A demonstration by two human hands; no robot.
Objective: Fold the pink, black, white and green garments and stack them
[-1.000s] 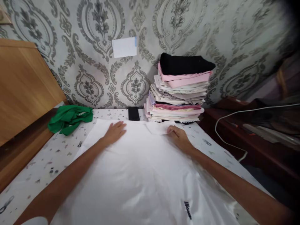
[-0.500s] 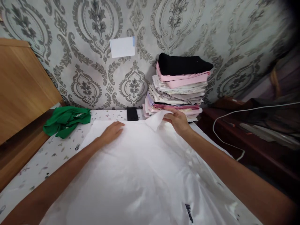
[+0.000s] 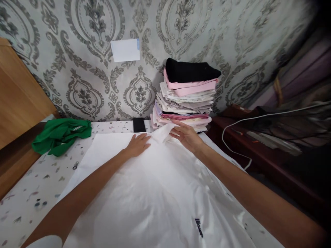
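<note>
A white garment (image 3: 144, 193) with a small dark logo lies spread over the patterned sheet. My left hand (image 3: 138, 144) rests flat on its far part, fingers spread. My right hand (image 3: 186, 136) pinches a raised flap (image 3: 163, 133) of the same garment at its far right edge, thumb and fingers closed on the cloth. Just behind that hand stands a tall stack of folded clothes (image 3: 188, 98), topped by a black piece.
A crumpled green cloth (image 3: 62, 136) lies at the left beside a wooden panel (image 3: 23, 93). A black flat object (image 3: 139, 125) sits near the wall. White paper (image 3: 125, 50) is on the wallpaper. A white cable (image 3: 234, 148) hangs at the right.
My left hand has slid right along the garment, closer to the raised flap. My right hand still holds the flap. The view has shifted, so the surroundings appear farther left.
</note>
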